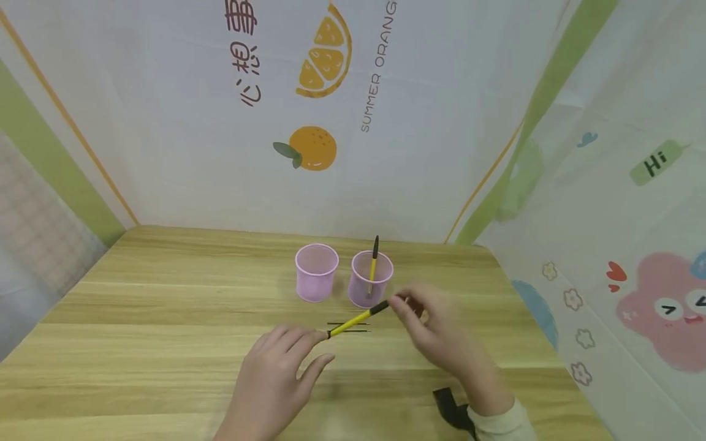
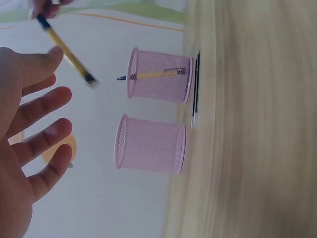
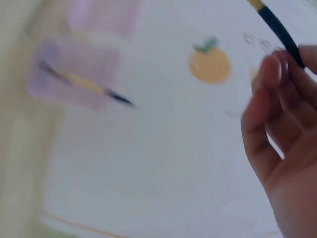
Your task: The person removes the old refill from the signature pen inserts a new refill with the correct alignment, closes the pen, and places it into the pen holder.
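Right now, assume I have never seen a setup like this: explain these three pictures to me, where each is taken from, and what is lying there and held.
No machine here: a person works with two bare hands, wearing three cameras. The wide picture comes from the head and looks down at a wooden table. The other two come from the wrists, so they look sideways; the right one is blurred. On the table stand two pink mesh cups: the empty cup and the cup with a pen standing in it. Thin black sticks lie in front of them. The right hand pinches a yellow pen by its black end. The left hand is spread, a fingertip by the pen's lower end.
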`<state>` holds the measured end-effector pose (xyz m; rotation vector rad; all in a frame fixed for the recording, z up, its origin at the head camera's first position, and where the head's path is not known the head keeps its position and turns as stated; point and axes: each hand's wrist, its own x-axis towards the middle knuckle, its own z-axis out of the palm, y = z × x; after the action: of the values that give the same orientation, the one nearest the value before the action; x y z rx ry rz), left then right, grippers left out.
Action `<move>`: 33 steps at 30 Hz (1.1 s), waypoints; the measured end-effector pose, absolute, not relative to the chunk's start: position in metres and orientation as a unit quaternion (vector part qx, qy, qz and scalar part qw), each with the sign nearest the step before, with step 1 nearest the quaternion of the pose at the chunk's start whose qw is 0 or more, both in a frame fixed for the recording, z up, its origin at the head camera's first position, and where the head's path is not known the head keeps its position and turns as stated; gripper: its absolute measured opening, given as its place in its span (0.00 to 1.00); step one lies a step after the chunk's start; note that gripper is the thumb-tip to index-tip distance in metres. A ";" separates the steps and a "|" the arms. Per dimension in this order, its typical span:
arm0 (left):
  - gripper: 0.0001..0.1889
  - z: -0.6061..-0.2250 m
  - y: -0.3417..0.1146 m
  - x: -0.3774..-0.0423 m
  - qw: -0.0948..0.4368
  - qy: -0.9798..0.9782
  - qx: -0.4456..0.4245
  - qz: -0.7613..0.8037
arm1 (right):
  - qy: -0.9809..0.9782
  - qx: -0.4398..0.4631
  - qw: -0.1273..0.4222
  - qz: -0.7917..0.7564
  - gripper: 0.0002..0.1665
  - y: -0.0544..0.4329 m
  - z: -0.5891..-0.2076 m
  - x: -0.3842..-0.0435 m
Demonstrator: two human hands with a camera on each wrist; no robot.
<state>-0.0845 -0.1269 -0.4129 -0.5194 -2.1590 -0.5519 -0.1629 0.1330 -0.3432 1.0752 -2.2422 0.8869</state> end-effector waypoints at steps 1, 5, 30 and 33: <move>0.16 -0.413 -0.127 -0.084 0.413 -0.859 -0.203 -0.223 | -0.815 0.400 0.283 0.309 0.03 0.138 -0.331 -0.171; 0.13 -0.414 -0.129 -0.084 0.413 -0.857 -0.196 -0.237 | -0.819 0.359 0.379 0.239 0.04 0.156 -0.288 -0.199; 0.11 -0.413 -0.122 -0.079 0.403 -0.844 -0.205 -0.289 | -0.961 0.230 0.083 0.128 0.22 0.125 -0.319 -0.279; 0.12 -0.413 -0.121 -0.080 0.405 -0.843 -0.206 -0.289 | -0.964 0.222 0.071 0.126 0.27 0.128 -0.321 -0.279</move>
<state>-0.0797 -0.1209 -0.4128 -0.5191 -2.1277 -0.7283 -0.2794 0.1280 -0.3214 0.6688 -2.8995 0.3803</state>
